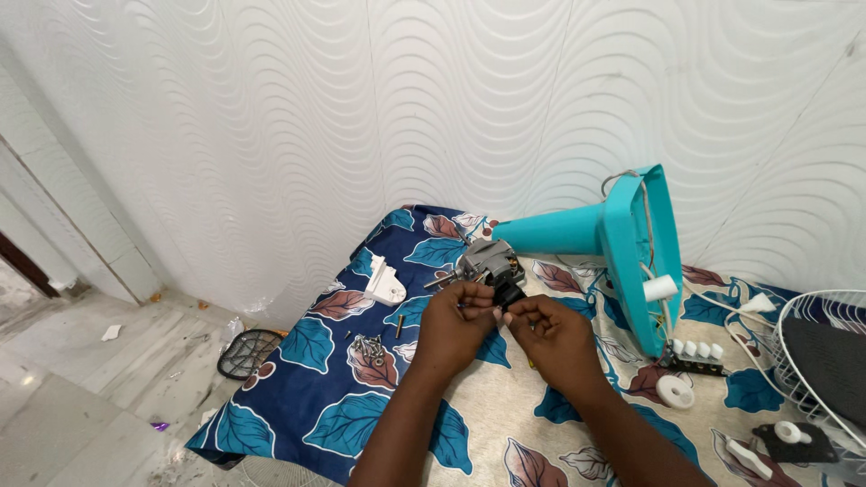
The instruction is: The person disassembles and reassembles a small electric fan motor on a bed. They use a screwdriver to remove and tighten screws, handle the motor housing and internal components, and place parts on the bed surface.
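Head view, hands: left hand and right hand meet fingertip to fingertip near the middle of the cloth-covered surface, both pinched around a small black part.
Left hand state: fingers curled, pinching at the black part from its left side; what else sits under the fingertips, cannot tell.
Right hand state: thumb and forefinger closed on the black part from the right and below.
Black part, place: held just off the surface, touching or just short of the grey fan motor, which lies directly beyond the hands, toward the far edge.
Key relation: motor is straight ahead of both hands, its shaft pointing left toward the near-left side; long axis runs left to right, continuing into the teal fan stand lying on its side. Left hand sits slightly nearer the shaft end, right hand nearer the stand.
Loose parts: white plastic bracket left of the motor; small heap of screws just left of the left wrist.
Right side: white switch block with round knobs by the stand base, a roll of white tape near it, white wire fan guard at the right edge.
Surface: blue leaf-print cloth, draped over the left edge.
Room: white wavy-relief wall behind; pale tiled floor to the left, littered with scraps and a dark mesh piece.
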